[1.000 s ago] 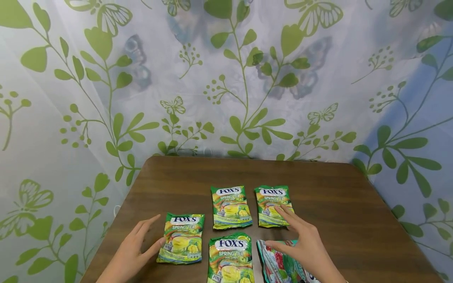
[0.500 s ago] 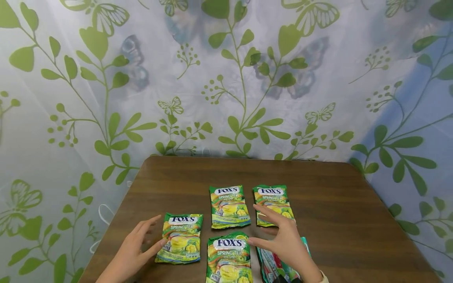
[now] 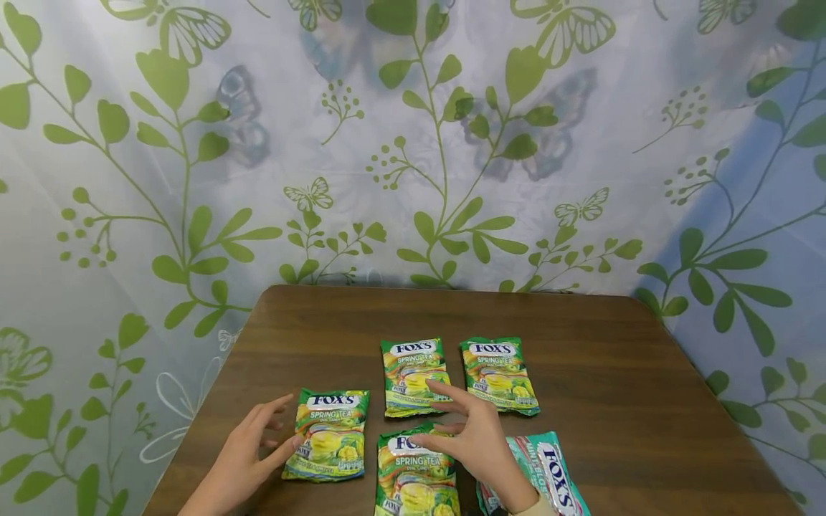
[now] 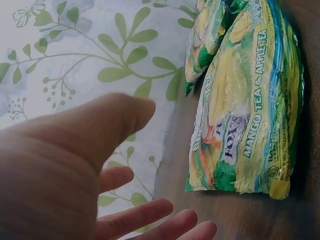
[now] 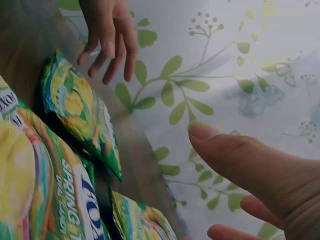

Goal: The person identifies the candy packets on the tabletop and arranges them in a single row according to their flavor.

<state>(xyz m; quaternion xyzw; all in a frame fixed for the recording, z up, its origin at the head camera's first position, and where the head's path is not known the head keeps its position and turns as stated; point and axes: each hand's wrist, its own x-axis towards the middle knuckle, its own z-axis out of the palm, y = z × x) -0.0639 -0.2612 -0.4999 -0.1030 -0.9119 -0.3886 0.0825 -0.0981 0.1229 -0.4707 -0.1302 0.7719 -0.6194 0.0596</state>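
Observation:
My left hand (image 3: 241, 455) hovers at the left side of the leftmost green Fox's Spring Tea candy bag (image 3: 328, 433), its fingers spread and relaxed around nothing. In the left wrist view that candy bag (image 4: 240, 125) lies apart from the thumb. Over the front middle candy bag (image 3: 416, 476) is my right hand (image 3: 474, 441), thumb overlapping its logo and fingers loosely extended, holding nothing. Its fingertips overlap the lower edge of the back middle candy bag (image 3: 413, 365). The right wrist view shows the right thumb (image 5: 235, 155) above the bags, with nothing in its grasp.
Another green candy bag (image 3: 497, 373) lies at the back right. A teal Fox's bag (image 3: 545, 469) lies at the front right, partly behind the right wrist. The brown wooden table (image 3: 613, 373) meets a leaf-patterned curtain (image 3: 413, 143) along its back edge.
My right hand has moved left, from the back right bag and teal bag to over the front middle bag, uncovering the back right one. The left hand has stayed nearly still.

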